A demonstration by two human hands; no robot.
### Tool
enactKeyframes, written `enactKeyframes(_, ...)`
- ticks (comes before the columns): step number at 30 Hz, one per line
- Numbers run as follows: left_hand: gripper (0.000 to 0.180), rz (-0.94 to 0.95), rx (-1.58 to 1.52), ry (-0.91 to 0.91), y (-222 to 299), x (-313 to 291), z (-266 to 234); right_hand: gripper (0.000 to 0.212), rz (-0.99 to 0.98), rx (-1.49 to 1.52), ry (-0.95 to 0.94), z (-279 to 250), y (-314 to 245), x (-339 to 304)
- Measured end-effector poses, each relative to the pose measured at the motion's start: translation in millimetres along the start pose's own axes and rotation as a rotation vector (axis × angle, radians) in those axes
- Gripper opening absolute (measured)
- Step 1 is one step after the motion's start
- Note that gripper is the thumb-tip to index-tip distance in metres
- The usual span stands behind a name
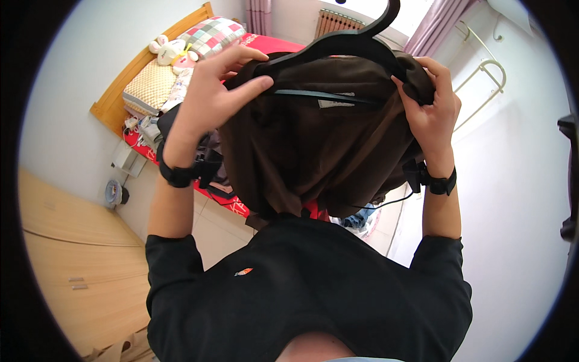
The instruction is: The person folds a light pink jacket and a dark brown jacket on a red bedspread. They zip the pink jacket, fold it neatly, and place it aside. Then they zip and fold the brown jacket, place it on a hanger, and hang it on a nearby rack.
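Nearest, at 6 o'clock: person's black top [307,289], sleeves pushed up, both forearms raised. Black bands on both wrists.

Centre frame: brown garment [313,145] held up in front, draped over a black hanger [344,42] whose hook points to 12 o'clock. Cloth hangs down to just above the black top.

Left hand [211,96], at 10 o'clock from the garment: fingers spread wide, thumb and fingertips pinching the brown cloth at the hanger's left shoulder. Right hand [431,108], at 2 o'clock: closed narrow around the cloth and the hanger's right end.

Behind, 10 to 11 o'clock: bed with red sheet [265,42], wooden headboard [129,78], checked pillow [212,34], yellow cushion [151,87], soft toy [172,51]. Clutter on the bed's near edge, partly hidden by the left arm.

8 o'clock: wooden cabinet [78,265]. 12 o'clock far: radiator [335,21], pink curtains [437,24]. 2 o'clock: white rail [485,78] on the wall.
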State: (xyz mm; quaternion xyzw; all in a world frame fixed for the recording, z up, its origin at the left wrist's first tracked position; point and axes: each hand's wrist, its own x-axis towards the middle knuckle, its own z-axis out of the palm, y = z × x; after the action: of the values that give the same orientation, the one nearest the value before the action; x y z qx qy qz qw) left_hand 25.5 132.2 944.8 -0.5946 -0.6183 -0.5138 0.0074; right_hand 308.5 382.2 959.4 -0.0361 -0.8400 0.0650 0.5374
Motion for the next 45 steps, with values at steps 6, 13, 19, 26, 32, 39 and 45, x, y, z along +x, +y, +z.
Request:
enactKeyframes(6, 0.036, -0.143, -0.08, -0.667, 3, 86, -14, 0.048, -0.057, -0.066, 0.008, -7, -9, 5)
enactKeyframes(13, 0.025, -0.431, -0.27, -0.851, 14, 136, -17, 0.047, 0.039, -0.039, -0.002, -19, -11, 17)
enactKeyframes(19, 0.022, -0.508, -0.601, -0.842, 27, 110, -3, 0.044, 0.034, -0.092, 0.086, -39, -22, -11)
enactKeyframes(26, 0.022, -0.102, 0.1, -0.829, 19, 100, -40, 0.042, 0.089, -0.152, -0.003, -31, -27, -13)
enactKeyframes(32, 0.047, -0.118, 0.292, -0.153, 19, 21, -38, 0.038, 0.145, -0.212, 0.059, -30, -25, -5)
enactKeyframes(39, 0.038, -0.105, 0.627, -0.158, -2, 36, -3, 0.037, 0.151, -0.251, 0.025, -28, -39, 26)
enactKeyframes(45, 0.028, 0.311, 0.202, 0.015, 16, 105, -13, 0.041, 0.026, -0.391, -0.113, -25, -31, 39)
